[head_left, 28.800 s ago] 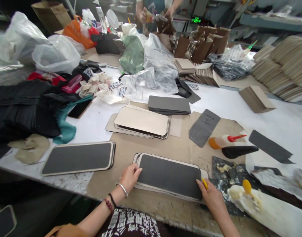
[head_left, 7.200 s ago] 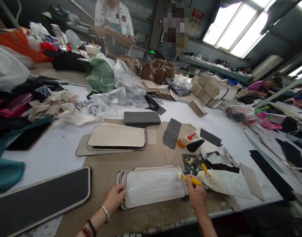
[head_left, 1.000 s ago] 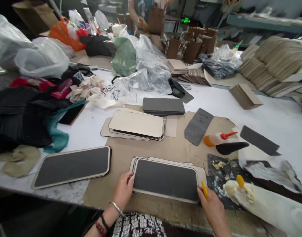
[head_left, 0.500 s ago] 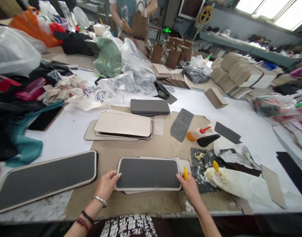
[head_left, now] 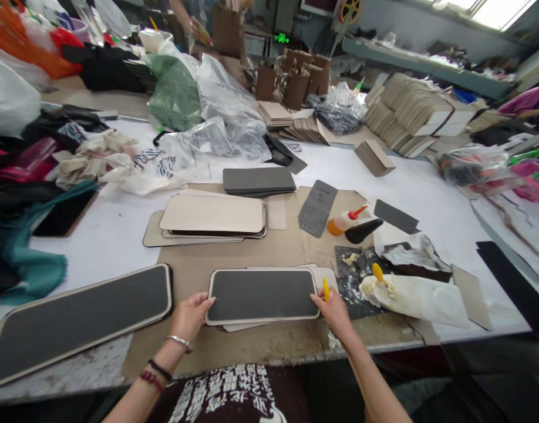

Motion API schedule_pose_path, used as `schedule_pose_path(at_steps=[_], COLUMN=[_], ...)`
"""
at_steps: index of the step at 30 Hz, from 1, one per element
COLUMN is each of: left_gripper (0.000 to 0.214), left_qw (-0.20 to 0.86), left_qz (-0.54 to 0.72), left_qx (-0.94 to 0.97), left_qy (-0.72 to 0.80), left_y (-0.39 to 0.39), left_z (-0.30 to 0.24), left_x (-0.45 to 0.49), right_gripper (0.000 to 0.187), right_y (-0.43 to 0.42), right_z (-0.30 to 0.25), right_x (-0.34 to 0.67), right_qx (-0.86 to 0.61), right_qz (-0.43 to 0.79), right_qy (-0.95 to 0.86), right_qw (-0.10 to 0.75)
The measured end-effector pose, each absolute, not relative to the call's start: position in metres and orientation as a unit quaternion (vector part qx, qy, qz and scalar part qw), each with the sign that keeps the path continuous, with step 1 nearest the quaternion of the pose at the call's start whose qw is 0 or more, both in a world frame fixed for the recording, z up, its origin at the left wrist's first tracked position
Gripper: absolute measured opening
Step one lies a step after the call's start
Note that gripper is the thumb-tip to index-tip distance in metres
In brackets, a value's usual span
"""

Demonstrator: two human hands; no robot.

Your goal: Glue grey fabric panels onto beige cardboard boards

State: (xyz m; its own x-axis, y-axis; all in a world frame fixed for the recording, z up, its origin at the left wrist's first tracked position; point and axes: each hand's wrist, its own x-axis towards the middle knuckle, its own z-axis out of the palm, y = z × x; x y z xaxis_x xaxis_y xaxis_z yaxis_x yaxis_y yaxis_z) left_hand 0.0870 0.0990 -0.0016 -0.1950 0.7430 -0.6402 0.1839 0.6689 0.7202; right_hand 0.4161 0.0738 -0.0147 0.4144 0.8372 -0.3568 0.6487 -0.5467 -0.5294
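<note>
Head view: our left hand (head_left: 189,317) and right hand (head_left: 335,309) pinch the grey-faced panel (head_left: 263,296), lengthwise nine-to-three o'clock between them.

pale-rimmed grey panel (head_left: 263,295) flat over pale boards (head_left: 314,275); yellow handle (head_left: 326,289) beside right end

The dark panel (head_left: 263,295) looks smooth and matt
</note>
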Motion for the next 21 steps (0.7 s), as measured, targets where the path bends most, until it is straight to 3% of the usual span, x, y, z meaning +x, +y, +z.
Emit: schedule_pose_path(at_steps=[11,21], left_gripper=[0.012,0.034], left_qw=[0.560,0.575], left_qz=[0.290,0.244], left_qx=[0.295,0.332], left_qy=[0.718,0.707], left_y=[0.098,0.100], left_z=[-0.003,-0.011], left_x=[0.090,0.077], right_gripper=[0.029,0.024], right_y=[0.075,0.077], right_z=[-0.028,-0.017], right_x=[0.426,0.421], right_qx=[-0.819,-0.822], right_qz=[0.292,0.287], right_qy=[-0.477,-0.484], right_qw=[0.123,0.090])
